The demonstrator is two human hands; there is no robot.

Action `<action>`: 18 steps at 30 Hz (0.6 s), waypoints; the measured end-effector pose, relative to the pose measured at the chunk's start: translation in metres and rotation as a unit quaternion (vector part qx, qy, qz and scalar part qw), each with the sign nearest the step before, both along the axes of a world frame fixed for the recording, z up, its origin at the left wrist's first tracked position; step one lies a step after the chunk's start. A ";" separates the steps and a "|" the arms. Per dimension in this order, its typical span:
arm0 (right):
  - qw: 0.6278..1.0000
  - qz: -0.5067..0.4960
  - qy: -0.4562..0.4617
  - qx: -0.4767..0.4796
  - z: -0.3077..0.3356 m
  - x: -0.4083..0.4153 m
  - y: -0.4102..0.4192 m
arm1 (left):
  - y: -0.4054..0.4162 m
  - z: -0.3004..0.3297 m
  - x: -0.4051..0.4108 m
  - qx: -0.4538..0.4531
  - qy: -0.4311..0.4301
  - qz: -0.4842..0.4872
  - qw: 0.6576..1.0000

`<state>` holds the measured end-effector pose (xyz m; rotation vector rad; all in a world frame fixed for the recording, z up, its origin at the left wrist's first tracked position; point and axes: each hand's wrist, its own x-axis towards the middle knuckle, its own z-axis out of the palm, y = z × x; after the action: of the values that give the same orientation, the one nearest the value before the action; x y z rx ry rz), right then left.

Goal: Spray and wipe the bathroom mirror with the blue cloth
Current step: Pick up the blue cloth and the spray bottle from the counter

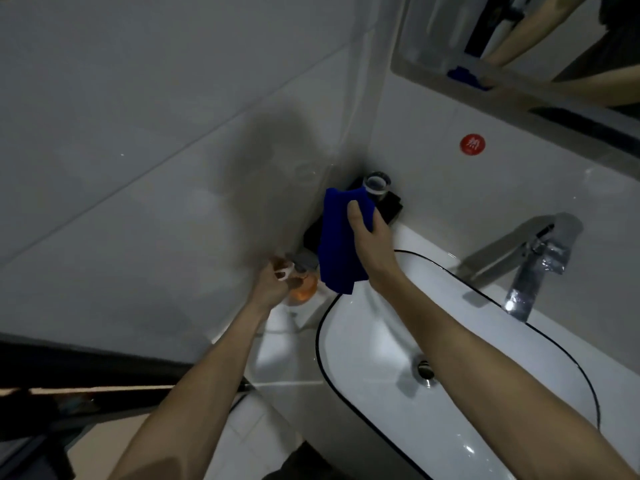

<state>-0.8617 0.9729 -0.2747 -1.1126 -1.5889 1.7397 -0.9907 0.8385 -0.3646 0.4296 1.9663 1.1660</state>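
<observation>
My right hand (372,237) grips the blue cloth (337,244), which hangs down over the left end of the basin by the wall corner. My left hand (272,284) is wrapped round the orange spray bottle (303,289), fingers at its white trigger and grey nozzle, low on the counter by the left wall. The mirror (540,39) fills the top right; it reflects arms and a bit of blue cloth.
A white basin (381,341) with a black rim and a metal drain lies under my right arm. A chrome tap (526,265) stands at the right. A black holder with a clear glass (378,183) sits in the corner. A red round sticker (472,144) marks the wall.
</observation>
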 end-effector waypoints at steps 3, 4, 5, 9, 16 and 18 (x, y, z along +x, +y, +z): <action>1.000 0.001 0.002 -0.008 -0.006 0.001 0.012 | 0.012 -0.010 -0.002 -0.009 -0.025 -0.024 0.999; 1.000 -0.001 0.001 -0.011 -0.007 0.003 0.015 | 0.016 -0.013 -0.002 -0.007 -0.030 -0.026 0.999; 1.000 -0.005 0.003 -0.013 -0.007 0.004 0.018 | 0.021 -0.016 -0.002 -0.004 -0.026 -0.030 0.999; 1.000 -0.016 0.011 -0.008 -0.005 0.012 0.029 | 0.030 -0.026 -0.008 -0.013 0.027 -0.045 0.999; 0.997 -0.069 0.013 0.011 0.014 0.040 0.046 | 0.041 -0.012 -0.013 0.024 0.056 -0.063 0.996; 0.996 -0.083 0.028 0.011 0.022 0.047 0.048 | 0.045 -0.002 -0.010 0.047 0.068 -0.048 0.995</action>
<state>-0.8148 1.0212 -0.2525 -1.1426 -1.4358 1.6267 -1.0003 0.8834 -0.3670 0.6606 1.9873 1.1972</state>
